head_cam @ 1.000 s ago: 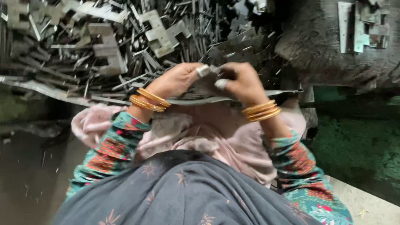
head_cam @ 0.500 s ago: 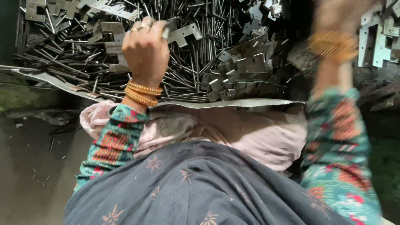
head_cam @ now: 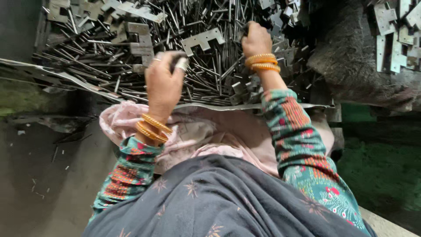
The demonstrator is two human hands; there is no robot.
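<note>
Now the left hand pinches a small grey metal piece near the sheet's front edge; the right hand, earlier raised aside, grips into the heap of thin steel pins

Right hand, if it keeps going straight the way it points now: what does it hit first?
Most likely the heap of thin metal rods and small stamped plates directly under and ahead of the right hand. Its fingertips already seem buried there, though depth is unclear.
</note>
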